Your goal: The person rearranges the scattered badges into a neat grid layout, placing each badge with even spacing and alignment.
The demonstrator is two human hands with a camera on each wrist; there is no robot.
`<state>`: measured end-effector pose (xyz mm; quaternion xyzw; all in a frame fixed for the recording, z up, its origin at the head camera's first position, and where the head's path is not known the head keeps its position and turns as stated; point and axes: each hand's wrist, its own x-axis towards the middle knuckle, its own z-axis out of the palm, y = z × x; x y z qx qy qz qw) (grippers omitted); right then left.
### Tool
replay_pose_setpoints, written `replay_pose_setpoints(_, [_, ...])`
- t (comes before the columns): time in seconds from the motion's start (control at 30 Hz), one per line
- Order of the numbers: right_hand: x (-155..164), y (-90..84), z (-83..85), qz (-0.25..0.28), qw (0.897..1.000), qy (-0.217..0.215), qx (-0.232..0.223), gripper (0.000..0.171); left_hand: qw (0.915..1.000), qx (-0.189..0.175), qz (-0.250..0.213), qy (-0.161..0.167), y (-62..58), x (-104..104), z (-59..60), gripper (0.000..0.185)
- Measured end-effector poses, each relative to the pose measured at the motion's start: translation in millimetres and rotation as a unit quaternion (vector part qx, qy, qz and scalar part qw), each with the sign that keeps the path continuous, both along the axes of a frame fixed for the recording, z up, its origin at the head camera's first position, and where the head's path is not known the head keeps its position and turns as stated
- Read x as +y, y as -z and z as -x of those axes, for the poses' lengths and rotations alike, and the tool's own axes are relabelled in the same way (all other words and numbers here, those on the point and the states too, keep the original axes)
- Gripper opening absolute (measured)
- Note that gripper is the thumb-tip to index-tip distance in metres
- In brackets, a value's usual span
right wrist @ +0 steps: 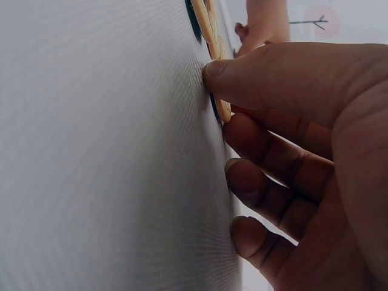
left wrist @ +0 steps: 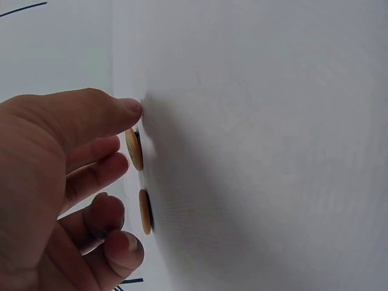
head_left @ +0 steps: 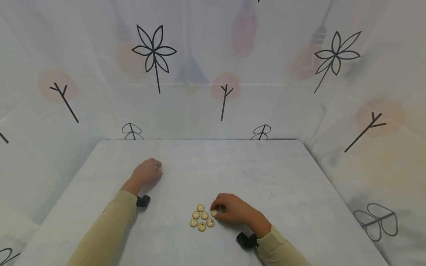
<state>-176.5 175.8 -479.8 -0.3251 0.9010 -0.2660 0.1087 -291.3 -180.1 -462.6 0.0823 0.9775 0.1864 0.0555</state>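
White cloth printed with black flowers and twig shapes hangs behind and to both sides of a pale worktop (head_left: 253,173).

Left hand (head_left: 146,171): resting on the worktop, left of centre and well apart from the right hand. Fingers are curled, and a small wooden button (head_left: 159,168) sits at the fingertips. The left wrist view shows two buttons lying flat on the surface; the upper one (left wrist: 134,148) is under the thumb and forefinger tips, while the lower one (left wrist: 145,211) lies just beside the curled fingers. Whether the upper button is truly pinched or only touched cannot be told.

Right hand (head_left: 233,210): near the front edge, fingers curled, thumb and fingertips on one button (head_left: 214,212) at the right edge of a cluster of buttons (head_left: 200,218). The right wrist view shows the thumb tip (right wrist: 221,76) pressed against the button's rim, with the button flat on the worktop.

The cluster holds about five more buttons, lying close together, some touching. Both arms wear beige sleeves (head_left: 110,225) with a black wrist mount (head_left: 143,201).
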Motion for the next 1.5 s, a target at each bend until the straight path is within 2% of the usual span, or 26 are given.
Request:
replay_pose_setpoints(0.27, [1,0.2,0.0,-0.003,1.000,-0.001,-0.001,0.015,0.9995,0.012,0.011,0.026,2.3,8,-2.0,0.042])
replay_pose_setpoints(0.53, [1,0.3,-0.2,-0.002,1.000,-0.004,-0.001,0.016,0.9993,0.018,0.004,0.032,2.7,21,-11.1,0.044])
replay_pose_setpoints(0.83, [1,0.6,-0.3,0.003,1.000,-0.007,0.001,0.016,0.9992,0.013,0.015,0.035,-2.3,38,-22.9,0.042])
replay_pose_setpoints(1.17, [2,1.5,0.8,-0.004,1.000,-0.005,0.000,0.016,0.9986,0.008,0.005,0.052,-11.3,51,-34.9,0.039])
replay_pose_setpoints(1.5, [2,0.0,-0.1,0.002,1.000,-0.005,-0.001,0.016,0.9969,0.014,0.015,0.076,-7.8,62,-39.6,0.035])
